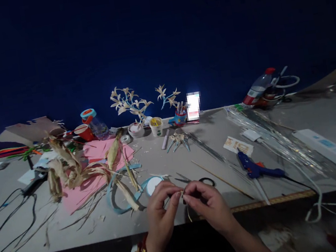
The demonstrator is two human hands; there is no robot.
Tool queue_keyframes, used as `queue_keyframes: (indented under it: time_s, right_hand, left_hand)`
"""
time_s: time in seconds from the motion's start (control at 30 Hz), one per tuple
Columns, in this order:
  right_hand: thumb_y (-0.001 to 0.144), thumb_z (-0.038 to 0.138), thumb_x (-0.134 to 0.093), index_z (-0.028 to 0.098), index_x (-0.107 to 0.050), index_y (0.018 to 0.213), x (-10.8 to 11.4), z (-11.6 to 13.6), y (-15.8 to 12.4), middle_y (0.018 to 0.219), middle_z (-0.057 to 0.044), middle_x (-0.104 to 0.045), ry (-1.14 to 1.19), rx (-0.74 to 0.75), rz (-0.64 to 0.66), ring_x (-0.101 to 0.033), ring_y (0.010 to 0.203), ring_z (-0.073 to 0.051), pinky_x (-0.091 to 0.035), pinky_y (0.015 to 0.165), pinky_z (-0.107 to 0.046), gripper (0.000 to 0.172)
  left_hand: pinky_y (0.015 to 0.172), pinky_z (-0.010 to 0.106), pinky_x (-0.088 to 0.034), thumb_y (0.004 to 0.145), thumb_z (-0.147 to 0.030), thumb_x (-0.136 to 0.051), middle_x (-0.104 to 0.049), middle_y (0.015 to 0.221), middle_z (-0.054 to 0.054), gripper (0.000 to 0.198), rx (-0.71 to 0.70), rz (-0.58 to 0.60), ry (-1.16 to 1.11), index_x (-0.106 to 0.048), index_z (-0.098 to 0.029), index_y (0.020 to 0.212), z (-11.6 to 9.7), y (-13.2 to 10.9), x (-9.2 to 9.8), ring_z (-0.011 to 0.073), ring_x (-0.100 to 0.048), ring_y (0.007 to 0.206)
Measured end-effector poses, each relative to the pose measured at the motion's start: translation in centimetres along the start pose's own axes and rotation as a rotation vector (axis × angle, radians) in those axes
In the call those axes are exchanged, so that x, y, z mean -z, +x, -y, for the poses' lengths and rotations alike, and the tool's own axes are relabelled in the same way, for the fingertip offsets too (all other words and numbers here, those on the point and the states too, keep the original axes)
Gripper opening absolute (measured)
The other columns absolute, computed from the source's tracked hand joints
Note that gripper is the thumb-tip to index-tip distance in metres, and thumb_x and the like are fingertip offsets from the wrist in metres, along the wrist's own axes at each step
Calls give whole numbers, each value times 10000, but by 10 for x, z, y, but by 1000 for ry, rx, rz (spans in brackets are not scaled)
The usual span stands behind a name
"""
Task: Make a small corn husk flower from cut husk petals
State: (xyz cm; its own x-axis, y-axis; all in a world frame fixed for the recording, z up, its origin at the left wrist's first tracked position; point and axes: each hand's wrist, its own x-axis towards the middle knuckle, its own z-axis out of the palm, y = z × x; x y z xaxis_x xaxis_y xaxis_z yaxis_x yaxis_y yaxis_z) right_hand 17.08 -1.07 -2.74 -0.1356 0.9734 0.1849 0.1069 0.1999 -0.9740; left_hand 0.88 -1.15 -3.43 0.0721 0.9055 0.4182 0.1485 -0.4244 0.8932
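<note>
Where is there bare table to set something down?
Far right, a broad patch lies behind the power strip, right of the shiny strips. A smaller one sits between the scissors and the loose pale flowers. The left is crowded with dry husks and pink paper.

Hands: 2, left hand (161, 212) and right hand (209, 205), sharing 1 pale strand (189, 214). Flower sprays (136, 104), far: 2. One each: blue glue gun (261, 169), scissors (183, 180), red-capped bottle (256, 91), lit screen (193, 106), red cup (85, 133), power strip (327, 149). Pink sheets (81, 193), left: several, overlapping, exact count unclear.
</note>
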Motion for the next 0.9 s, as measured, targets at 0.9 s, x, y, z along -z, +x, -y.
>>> queue_keyframes:
  time_s: [0.9]
  right_hand:
    - [874, 278, -609, 198, -629, 784, -4, -6, 5, 725, -3, -655, -164, 122, -103, -613, 683, -159, -476, 653, -240, 121]
  left_hand:
    - [823, 288, -501, 923, -232, -640, -677, 891, 46, 104, 72, -44, -146, -725, -219, 864, 9, 5, -5, 192, -643, 896]
